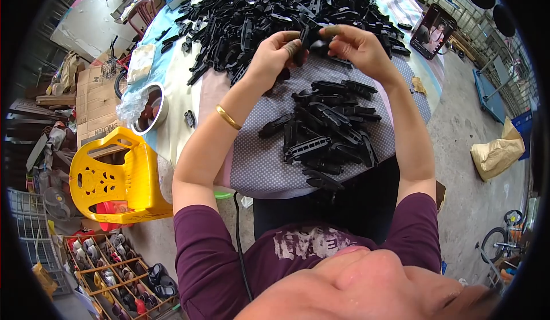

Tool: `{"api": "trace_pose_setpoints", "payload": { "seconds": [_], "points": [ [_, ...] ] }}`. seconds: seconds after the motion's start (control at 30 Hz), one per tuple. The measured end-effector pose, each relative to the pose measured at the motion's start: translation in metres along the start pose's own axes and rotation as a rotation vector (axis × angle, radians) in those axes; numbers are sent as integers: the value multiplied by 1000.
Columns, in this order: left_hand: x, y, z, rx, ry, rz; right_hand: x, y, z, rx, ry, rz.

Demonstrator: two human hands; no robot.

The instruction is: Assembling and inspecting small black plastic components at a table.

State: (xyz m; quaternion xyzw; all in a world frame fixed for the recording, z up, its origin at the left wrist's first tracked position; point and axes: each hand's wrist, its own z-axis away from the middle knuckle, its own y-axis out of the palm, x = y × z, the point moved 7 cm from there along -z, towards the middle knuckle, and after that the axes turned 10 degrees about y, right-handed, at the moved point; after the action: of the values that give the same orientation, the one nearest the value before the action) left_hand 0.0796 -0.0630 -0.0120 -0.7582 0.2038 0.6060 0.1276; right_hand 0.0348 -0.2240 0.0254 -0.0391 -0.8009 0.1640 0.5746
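Note:
My left hand and my right hand meet above the table and both pinch a small black plastic part between finger and thumb. A gold bangle circles my left wrist. Just below the hands lies a smaller heap of black plastic parts on a dotted grey cloth. Beyond the hands a much larger heap of the same black parts covers the far side of the round table.
A metal bowl with a plastic bag sits at the table's left edge. A phone stands propped at the right. A yellow plastic chair stands left of me. A shoe rack, cardboard boxes and a tan sack are on the concrete floor.

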Motion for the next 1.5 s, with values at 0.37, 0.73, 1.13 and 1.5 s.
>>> {"api": "trace_pose_setpoints", "payload": {
  "seconds": [0.37, 0.73, 1.13, 1.5],
  "points": [
    [-14, 22, 12, 134, -10, 86, 22, 22, 10, -221, -318, 567],
    [-46, 27, 19, 162, 317, -471, 43, 9, 15, -285, -388, 476],
    [-52, 38, 24, 218, 501, -670, 5, -1, 3, 26, 30, 161],
    [12, 57, 28, 492, -51, -241, -21, 1, 3, -135, 14, 1106]
  ]
}}
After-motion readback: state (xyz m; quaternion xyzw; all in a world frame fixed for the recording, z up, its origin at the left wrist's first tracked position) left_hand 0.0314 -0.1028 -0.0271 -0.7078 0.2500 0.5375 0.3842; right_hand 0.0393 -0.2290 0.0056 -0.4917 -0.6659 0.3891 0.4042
